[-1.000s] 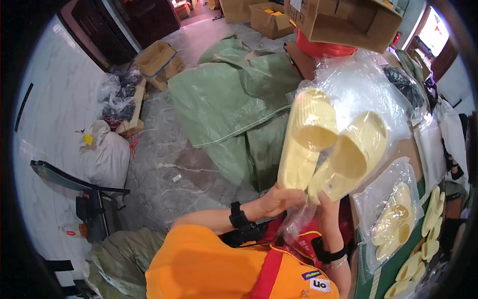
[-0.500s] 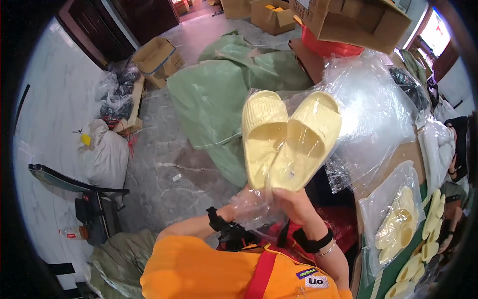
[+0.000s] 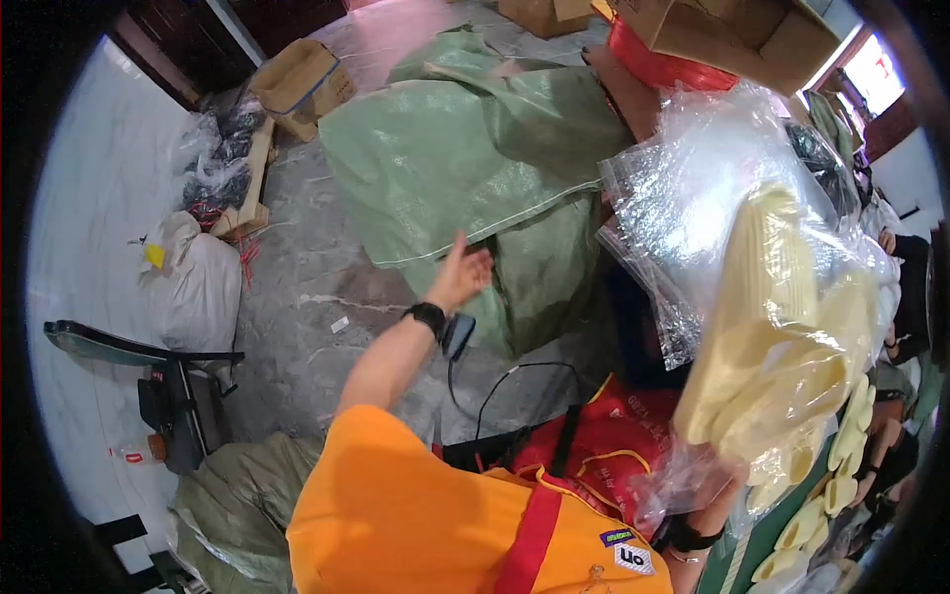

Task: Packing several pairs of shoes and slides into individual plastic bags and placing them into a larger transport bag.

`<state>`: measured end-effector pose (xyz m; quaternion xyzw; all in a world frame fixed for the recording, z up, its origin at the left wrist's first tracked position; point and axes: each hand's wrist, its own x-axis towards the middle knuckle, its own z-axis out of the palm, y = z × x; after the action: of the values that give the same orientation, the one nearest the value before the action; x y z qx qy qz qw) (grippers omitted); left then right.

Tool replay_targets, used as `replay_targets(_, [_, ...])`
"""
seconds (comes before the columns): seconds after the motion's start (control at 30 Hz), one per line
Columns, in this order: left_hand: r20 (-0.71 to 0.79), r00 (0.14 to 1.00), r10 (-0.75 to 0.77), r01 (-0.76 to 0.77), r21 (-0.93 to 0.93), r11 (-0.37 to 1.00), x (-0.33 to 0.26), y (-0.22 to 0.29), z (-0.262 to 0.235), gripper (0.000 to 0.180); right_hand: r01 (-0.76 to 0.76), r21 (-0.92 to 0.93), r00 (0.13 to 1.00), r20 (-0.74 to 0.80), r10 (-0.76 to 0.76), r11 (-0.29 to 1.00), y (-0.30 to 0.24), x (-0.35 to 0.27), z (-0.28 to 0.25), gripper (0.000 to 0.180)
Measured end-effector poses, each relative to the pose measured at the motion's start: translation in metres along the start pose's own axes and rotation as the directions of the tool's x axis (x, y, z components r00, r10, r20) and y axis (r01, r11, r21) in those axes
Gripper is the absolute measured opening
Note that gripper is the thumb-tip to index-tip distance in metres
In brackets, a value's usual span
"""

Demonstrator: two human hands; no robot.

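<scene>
At the right, a pair of pale yellow slippers [image 3: 767,337] in a clear plastic bag is held up, blurred by motion. My right hand [image 3: 720,483] grips the bag's lower end, its fingers partly hidden by crumpled plastic. Holding nothing, my left hand [image 3: 463,277] is stretched out over the large green woven sack [image 3: 455,168], with thumb and fingers apart. Behind the held slippers, a stack of clear plastic bags [image 3: 683,208] lies on the table. Another bagged pair of yellow slippers [image 3: 792,465] is partly covered by the one in my hand.
Several loose yellow slippers [image 3: 841,475] line the green table edge at the right, near another person's arm [image 3: 876,460]. An open carton [image 3: 742,40] stands at the back right. A chair [image 3: 188,396], a white sack [image 3: 188,287] and a smaller carton [image 3: 302,89] are at the left.
The bagged slippers have moved from the middle to the right in my right hand. My left hand has let go of the bag and swung left over the green sack.
</scene>
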<state>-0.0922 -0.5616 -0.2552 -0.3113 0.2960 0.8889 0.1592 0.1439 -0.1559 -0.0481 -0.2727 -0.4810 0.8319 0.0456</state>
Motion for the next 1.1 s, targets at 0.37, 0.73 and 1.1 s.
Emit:
replay_targets(0.37, [0.588,0.362,0.723,-0.929,0.161,0.333,-0.011,0.267,0.176,0.062,-0.262,-0.532,0.711,0.458,0.534,0.805,-0.009,0.023,0.076,0.064])
replay_targets(0.73, [-0.012,0.908,0.42,-0.111,0.958,0.265,0.099,0.182,-0.003,0.069,-0.248,-0.729,0.477,0.482,0.735,0.638,0.021,0.037,0.107,0.051])
replay_targets(1.1, [0.652,0.69,-0.315,-0.712,0.691,-0.128,-0.045,-0.007,0.074,0.061,-0.507,-0.324,0.624,0.501,0.6,0.799,-0.004,0.045,0.13,0.066])
